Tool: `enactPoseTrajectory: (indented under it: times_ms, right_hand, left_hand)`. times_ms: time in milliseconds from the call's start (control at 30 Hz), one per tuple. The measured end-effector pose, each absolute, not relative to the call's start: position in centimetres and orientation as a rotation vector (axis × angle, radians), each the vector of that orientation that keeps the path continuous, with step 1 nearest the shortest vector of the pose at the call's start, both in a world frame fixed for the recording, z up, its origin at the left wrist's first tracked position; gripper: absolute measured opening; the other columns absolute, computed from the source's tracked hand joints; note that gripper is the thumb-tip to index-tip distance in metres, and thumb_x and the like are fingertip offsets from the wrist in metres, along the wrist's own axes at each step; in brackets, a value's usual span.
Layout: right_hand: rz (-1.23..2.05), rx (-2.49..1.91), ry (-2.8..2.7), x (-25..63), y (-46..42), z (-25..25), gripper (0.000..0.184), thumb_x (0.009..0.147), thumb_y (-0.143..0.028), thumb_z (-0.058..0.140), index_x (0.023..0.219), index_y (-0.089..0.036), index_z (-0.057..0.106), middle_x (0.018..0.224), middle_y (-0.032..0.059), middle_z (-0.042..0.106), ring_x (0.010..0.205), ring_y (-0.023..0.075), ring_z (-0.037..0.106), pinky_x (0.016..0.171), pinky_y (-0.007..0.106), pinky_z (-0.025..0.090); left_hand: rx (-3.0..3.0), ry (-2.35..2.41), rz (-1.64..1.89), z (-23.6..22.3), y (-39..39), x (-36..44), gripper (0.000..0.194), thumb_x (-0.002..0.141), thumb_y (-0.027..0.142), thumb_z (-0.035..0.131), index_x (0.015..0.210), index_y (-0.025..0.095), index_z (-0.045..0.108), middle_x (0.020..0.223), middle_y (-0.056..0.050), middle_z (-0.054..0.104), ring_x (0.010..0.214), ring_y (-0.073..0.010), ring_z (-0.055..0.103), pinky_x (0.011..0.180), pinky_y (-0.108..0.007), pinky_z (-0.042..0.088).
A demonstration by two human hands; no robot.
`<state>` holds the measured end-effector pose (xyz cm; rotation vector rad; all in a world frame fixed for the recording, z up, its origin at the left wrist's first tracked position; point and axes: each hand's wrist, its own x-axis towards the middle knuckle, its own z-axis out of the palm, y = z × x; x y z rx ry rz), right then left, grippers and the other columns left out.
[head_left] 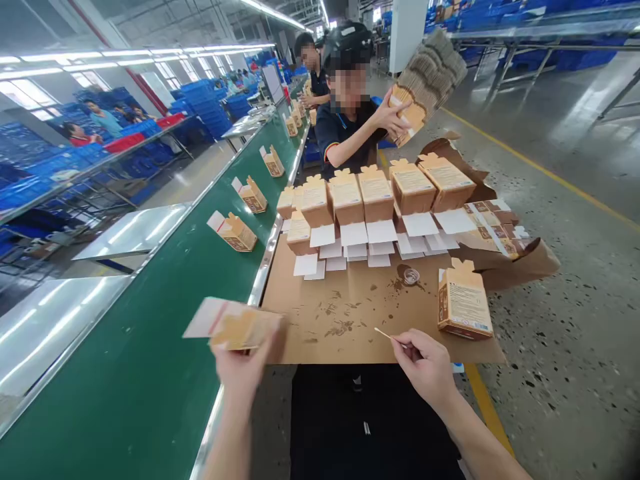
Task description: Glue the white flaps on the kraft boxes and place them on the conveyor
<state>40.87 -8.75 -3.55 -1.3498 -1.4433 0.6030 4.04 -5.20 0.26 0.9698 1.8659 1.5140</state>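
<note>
In my left hand (240, 370) is a small carton (243, 328) with its white flap folded out, held over the edge of the green conveyor belt (165, 373); motion blurs both. My right hand (425, 367) pinches a cotton swab (383, 333) above the front of the cardboard-covered table (300, 333). Right of that hand stands a single printed carton (466, 303). A small clear round dish (411, 276) sits among wet spots on the cardboard. Behind it, cartons (350, 197) stand in a row with white flaps hanging toward me.
Several open cartons (234, 232) stand spaced along the belt. Across the table a co-worker (350, 127) holds up a thick stack of flat cartons (430, 77). Torn brown paper and flat printed cartons (493, 227) lie at the right. A metal rail (267, 260) edges the belt.
</note>
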Motion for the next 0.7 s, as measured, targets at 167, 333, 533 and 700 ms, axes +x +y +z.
enactPoseTrajectory:
  times_ms: [167,333,533,700]
  right_hand:
    - [0.584,-1.327,-1.389,41.0,-8.5,-4.3,0.044,0.113,-0.051,0.073,0.078,-0.027,0.084,0.062,0.0022,0.065,0.051,0.0203,0.057,0.046,0.035,0.050]
    - [0.643,-1.318,-1.394,40.8,-8.0,-3.8,0.043,0.112,-0.053,0.074,0.077,-0.029,0.083,0.063,0.0025,0.066,0.052,0.0220,0.058,0.046,0.038,0.053]
    - [0.601,-1.346,-1.355,41.7,-8.4,-2.9,0.041,0.109,-0.051,0.075,0.074,-0.032,0.082,0.061,0.0020,0.064,0.049,0.0237,0.058,0.043,0.040,0.054]
    - [0.620,-1.368,-1.348,42.6,-8.7,-2.0,0.035,0.106,-0.048,0.079,0.074,-0.034,0.084,0.060,0.0020,0.066,0.048,0.0254,0.062,0.043,0.039,0.055]
  left_hand:
    - [0.678,2.327,1.751,2.2,-4.7,-6.9,0.107,0.037,0.047,0.117,0.111,0.036,0.041,0.154,-0.011,0.077,0.154,-0.0470,0.073,0.134,-0.076,0.057]
    - [0.548,2.500,1.319,2.1,-4.9,-10.0,0.105,0.034,0.046,0.115,0.107,0.035,0.041,0.127,-0.009,0.075,0.145,-0.0544,0.075,0.130,-0.081,0.057]
    - [0.746,2.519,2.045,1.1,-6.5,-7.0,0.090,0.051,0.045,0.100,0.120,0.033,0.045,0.147,-0.013,0.064,0.148,-0.0486,0.068,0.135,-0.077,0.052]
    - [1.132,1.873,2.067,3.0,0.6,0.4,0.056,0.076,0.055,0.091,0.117,0.030,0.061,0.118,-0.005,0.069,0.120,-0.0351,0.076,0.124,-0.067,0.062]
